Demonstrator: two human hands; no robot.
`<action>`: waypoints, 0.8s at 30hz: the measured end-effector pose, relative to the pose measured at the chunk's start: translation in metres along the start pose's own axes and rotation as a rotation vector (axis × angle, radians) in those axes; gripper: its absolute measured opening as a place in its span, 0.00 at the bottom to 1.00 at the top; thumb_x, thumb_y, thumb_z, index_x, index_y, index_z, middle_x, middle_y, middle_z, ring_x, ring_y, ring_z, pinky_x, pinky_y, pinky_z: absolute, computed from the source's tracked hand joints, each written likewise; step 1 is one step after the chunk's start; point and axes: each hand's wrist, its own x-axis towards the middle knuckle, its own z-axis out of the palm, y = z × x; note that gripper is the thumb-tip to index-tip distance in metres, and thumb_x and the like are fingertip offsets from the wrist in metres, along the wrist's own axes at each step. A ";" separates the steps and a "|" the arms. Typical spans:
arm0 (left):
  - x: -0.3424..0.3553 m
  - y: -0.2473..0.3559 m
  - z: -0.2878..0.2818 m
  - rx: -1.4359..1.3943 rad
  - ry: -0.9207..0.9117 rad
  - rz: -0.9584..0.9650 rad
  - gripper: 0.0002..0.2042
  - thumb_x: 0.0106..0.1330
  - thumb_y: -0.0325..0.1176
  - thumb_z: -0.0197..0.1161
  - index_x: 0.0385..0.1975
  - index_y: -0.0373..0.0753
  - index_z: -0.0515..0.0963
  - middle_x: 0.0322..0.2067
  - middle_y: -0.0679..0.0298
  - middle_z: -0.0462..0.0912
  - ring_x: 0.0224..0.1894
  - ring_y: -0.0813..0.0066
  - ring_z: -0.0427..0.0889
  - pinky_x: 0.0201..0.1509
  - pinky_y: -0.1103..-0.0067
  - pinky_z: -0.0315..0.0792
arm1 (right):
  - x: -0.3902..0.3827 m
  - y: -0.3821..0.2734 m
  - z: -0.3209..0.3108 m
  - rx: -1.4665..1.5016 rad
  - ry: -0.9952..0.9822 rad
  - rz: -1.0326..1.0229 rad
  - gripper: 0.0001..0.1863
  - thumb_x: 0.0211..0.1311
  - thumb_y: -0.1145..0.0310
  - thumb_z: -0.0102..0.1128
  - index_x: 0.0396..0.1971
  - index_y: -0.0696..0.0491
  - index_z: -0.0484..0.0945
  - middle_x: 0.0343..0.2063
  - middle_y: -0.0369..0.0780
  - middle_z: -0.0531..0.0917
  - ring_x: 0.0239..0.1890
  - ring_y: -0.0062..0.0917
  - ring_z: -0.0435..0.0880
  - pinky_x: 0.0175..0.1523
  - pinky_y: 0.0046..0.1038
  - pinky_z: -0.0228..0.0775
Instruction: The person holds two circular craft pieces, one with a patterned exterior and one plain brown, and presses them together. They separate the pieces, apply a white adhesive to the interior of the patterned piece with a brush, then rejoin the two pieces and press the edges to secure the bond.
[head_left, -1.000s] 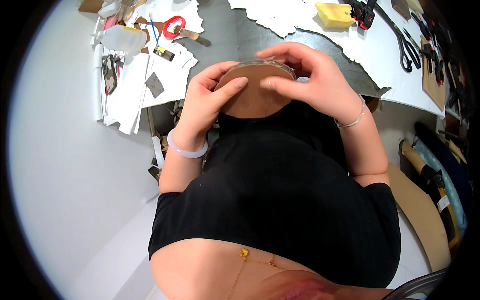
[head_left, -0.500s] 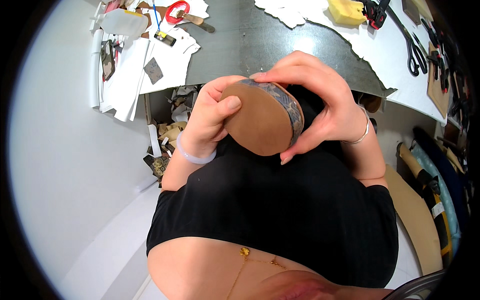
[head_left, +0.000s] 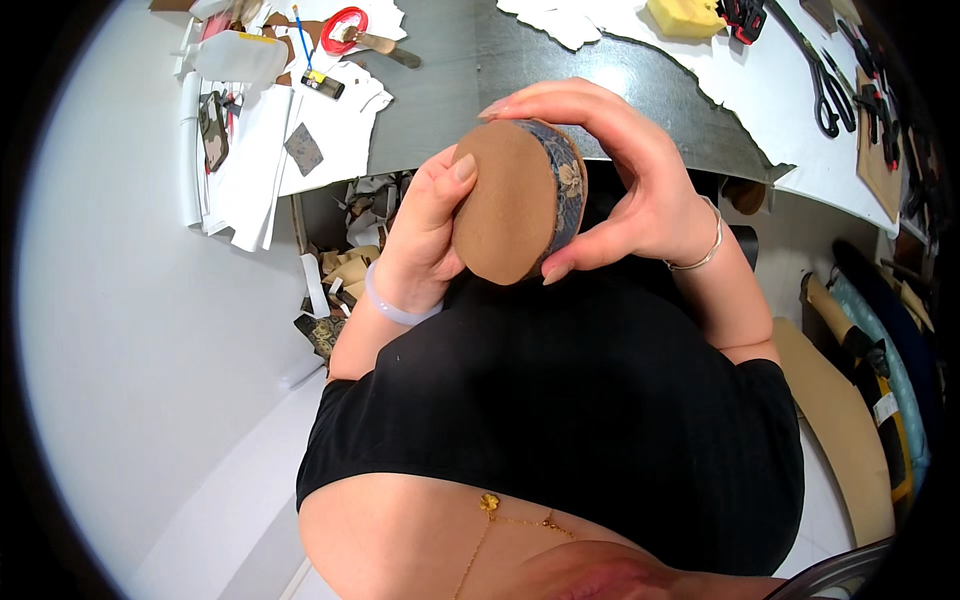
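Note:
Between my hands is a rounded, box-like piece (head_left: 505,205) with a flat brown face and a dark blue flower-patterned side band (head_left: 567,180). It is raised above my lap, close to the table's near edge, with the brown face tilted toward me. My left hand (head_left: 432,215) grips its left edge, the thumb lying on the brown face and the other fingers hidden behind. My right hand (head_left: 635,170) curves around the right side, fingertips at the top rim and thumb at the lower edge of the band. What lies behind the piece is hidden.
The dark tabletop (head_left: 440,100) carries torn white sheets, a red ring-shaped item (head_left: 345,28), a wooden-handled tool (head_left: 385,46) and a small patterned scrap (head_left: 303,149). Black scissors (head_left: 828,100) and yellow foam (head_left: 686,16) lie at right. Scraps (head_left: 345,270) fill the space below left.
Both hands have lifted the piece slightly up and left. It has turned, so the patterned band now stands more upright on its right side.

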 end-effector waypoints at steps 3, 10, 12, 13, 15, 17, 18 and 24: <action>0.002 -0.002 -0.002 -0.006 0.011 -0.003 0.28 0.72 0.45 0.63 0.62 0.29 0.69 0.54 0.57 0.81 0.53 0.72 0.83 0.57 0.76 0.79 | -0.002 0.003 -0.002 -0.006 -0.003 0.028 0.49 0.31 0.60 0.88 0.59 0.59 0.75 0.57 0.45 0.80 0.61 0.37 0.77 0.69 0.37 0.64; 0.008 -0.002 0.003 0.032 0.113 0.060 0.26 0.74 0.44 0.60 0.63 0.31 0.68 0.55 0.57 0.80 0.53 0.72 0.83 0.58 0.75 0.78 | -0.006 0.001 0.008 0.183 0.090 0.241 0.42 0.46 0.65 0.81 0.64 0.58 0.73 0.58 0.42 0.80 0.63 0.31 0.76 0.71 0.34 0.62; 0.013 0.000 0.003 0.089 0.187 0.140 0.21 0.73 0.37 0.62 0.59 0.30 0.72 0.52 0.57 0.83 0.50 0.73 0.84 0.57 0.76 0.78 | -0.008 -0.005 0.011 0.402 0.180 0.399 0.32 0.60 0.67 0.71 0.65 0.57 0.73 0.58 0.40 0.79 0.61 0.25 0.76 0.69 0.30 0.65; 0.014 0.000 0.002 0.179 0.234 0.179 0.20 0.73 0.35 0.62 0.58 0.29 0.74 0.50 0.57 0.83 0.50 0.73 0.84 0.56 0.77 0.78 | -0.009 -0.008 0.010 0.476 0.209 0.485 0.30 0.63 0.68 0.69 0.64 0.57 0.73 0.57 0.40 0.80 0.61 0.23 0.77 0.67 0.29 0.66; 0.013 0.002 0.006 0.342 0.314 0.267 0.15 0.70 0.28 0.65 0.53 0.29 0.79 0.46 0.59 0.86 0.46 0.77 0.84 0.53 0.80 0.77 | -0.006 -0.007 0.008 0.436 0.267 0.594 0.20 0.70 0.70 0.62 0.60 0.58 0.78 0.51 0.39 0.84 0.55 0.20 0.81 0.61 0.24 0.71; 0.010 0.005 0.011 0.514 0.346 0.307 0.15 0.68 0.27 0.67 0.52 0.29 0.80 0.45 0.60 0.86 0.45 0.78 0.84 0.52 0.82 0.77 | -0.004 -0.001 0.004 0.375 0.282 0.617 0.17 0.68 0.68 0.66 0.53 0.59 0.82 0.45 0.37 0.86 0.48 0.18 0.83 0.55 0.22 0.74; 0.009 0.006 0.013 0.600 0.362 0.327 0.15 0.67 0.27 0.68 0.52 0.29 0.80 0.45 0.60 0.86 0.45 0.78 0.84 0.51 0.82 0.77 | -0.004 0.002 0.003 0.343 0.288 0.628 0.16 0.67 0.67 0.67 0.50 0.59 0.84 0.42 0.37 0.88 0.45 0.17 0.84 0.52 0.21 0.76; 0.014 0.016 0.019 0.618 0.387 0.368 0.16 0.64 0.25 0.71 0.51 0.29 0.81 0.43 0.62 0.87 0.44 0.81 0.84 0.51 0.84 0.77 | -0.002 0.006 0.007 0.261 0.421 0.598 0.15 0.67 0.69 0.67 0.50 0.60 0.84 0.40 0.37 0.88 0.43 0.17 0.84 0.52 0.20 0.76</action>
